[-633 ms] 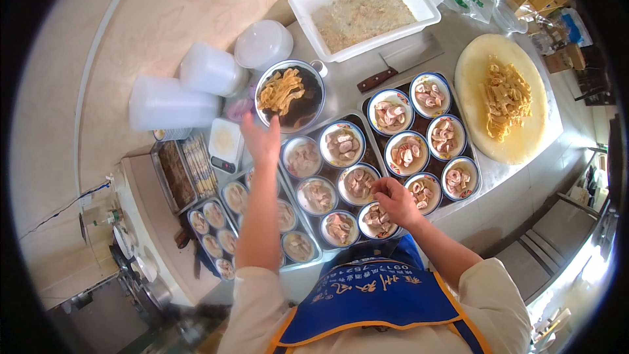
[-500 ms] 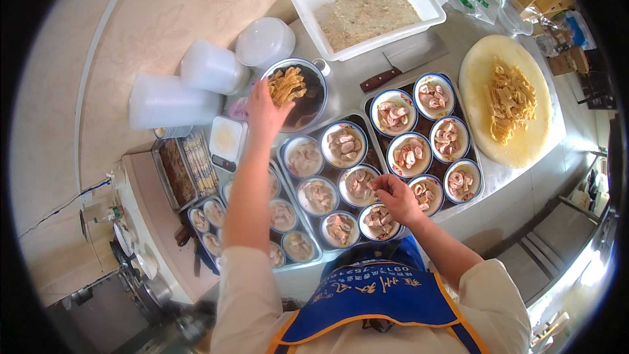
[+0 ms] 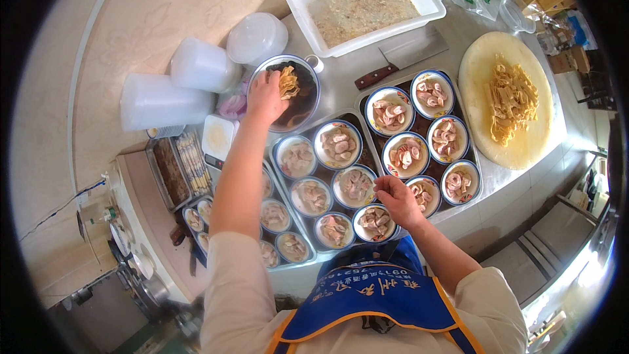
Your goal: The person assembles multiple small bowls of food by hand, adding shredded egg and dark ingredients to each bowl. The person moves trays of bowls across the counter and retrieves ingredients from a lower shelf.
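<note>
My left hand [image 3: 266, 97] is over a large blue-rimmed bowl [image 3: 319, 94] at the back, its fingers closed about a bunch of yellow strips [image 3: 288, 84] that look like tofu skin. Dark pieces [image 3: 303, 102] lie beneath the strips in that bowl; my fingertips are partly hidden. Nothing shows in my right hand [image 3: 400, 202], which hovers with curled fingers over the small patterned bowls. Nearest to it are a bowl of sliced meat [image 3: 376, 223] and another meat bowl [image 3: 355, 186]. More such bowls stand in metal trays [image 3: 367, 132].
A cleaver [image 3: 400, 62] lies behind the right tray. At right, a round cutting board [image 3: 481, 132] bears a heap of yellow strips [image 3: 514, 105]. A white tub [image 3: 298, 10] stands at the back. Plastic containers [image 3: 167, 101] and a small scale [image 3: 219, 136] are at left.
My left hand has dipped a little deeper into the large bowl with the yellow strips. My right hand stays almost in place. The whole view has shifted slightly.
</note>
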The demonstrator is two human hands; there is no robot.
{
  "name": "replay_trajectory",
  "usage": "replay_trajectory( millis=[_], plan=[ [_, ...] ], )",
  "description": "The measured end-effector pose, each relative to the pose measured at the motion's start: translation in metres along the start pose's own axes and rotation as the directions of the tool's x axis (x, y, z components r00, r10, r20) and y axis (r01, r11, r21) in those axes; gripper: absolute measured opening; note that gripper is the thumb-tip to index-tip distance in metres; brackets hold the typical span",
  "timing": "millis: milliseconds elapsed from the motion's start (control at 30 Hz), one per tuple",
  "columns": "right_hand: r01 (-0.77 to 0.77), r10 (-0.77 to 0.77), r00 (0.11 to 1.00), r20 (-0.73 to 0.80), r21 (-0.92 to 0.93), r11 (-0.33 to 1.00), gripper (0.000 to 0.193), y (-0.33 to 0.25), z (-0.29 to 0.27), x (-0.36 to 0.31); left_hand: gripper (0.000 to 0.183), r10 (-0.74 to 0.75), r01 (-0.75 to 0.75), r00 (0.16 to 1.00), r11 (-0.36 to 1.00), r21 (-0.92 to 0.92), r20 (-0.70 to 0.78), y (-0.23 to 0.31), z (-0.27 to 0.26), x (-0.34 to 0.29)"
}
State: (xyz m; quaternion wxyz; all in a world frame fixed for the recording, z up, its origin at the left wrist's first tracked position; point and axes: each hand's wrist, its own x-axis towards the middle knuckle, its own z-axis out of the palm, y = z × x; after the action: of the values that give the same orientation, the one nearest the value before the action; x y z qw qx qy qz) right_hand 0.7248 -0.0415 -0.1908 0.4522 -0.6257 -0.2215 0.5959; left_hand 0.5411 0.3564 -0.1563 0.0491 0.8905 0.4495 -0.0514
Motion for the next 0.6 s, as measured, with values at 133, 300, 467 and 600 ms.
replay_trajectory(
  millis=[133, 300, 467, 600],
  plan=[
    [-0.01, 0.009, 1.0, 0.008, 0.012, 1.0, 0.026, -0.005, 0.001, 0.0, 0.059, 0.036, -0.042, 0.999, 0.98, -0.192, -0.035, -0.021, 0.002, 0.012],
    [-0.009, 0.009, 1.0, -0.005, 0.02, 1.0, 0.028, -0.002, -0.001, 0.002, 0.036, -0.154, 0.14, 0.988, 0.882, -0.449, 0.005, -0.039, -0.01, 0.014],
    [0.038, -0.04, 0.999, -0.014, -0.103, 0.994, 0.027, -0.004, 0.002, 0.006, 0.036, -0.257, 0.212, 0.962, 0.494, -0.843, 0.091, -0.051, -0.026, 0.007],
    [0.09, -0.089, 0.996, 0.018, -0.099, 0.991, 0.027, -0.015, 0.012, 0.018, 0.024, -0.345, 0.154, 0.928, 0.009, -0.988, 0.141, -0.054, -0.027, -0.001]
  ],
)
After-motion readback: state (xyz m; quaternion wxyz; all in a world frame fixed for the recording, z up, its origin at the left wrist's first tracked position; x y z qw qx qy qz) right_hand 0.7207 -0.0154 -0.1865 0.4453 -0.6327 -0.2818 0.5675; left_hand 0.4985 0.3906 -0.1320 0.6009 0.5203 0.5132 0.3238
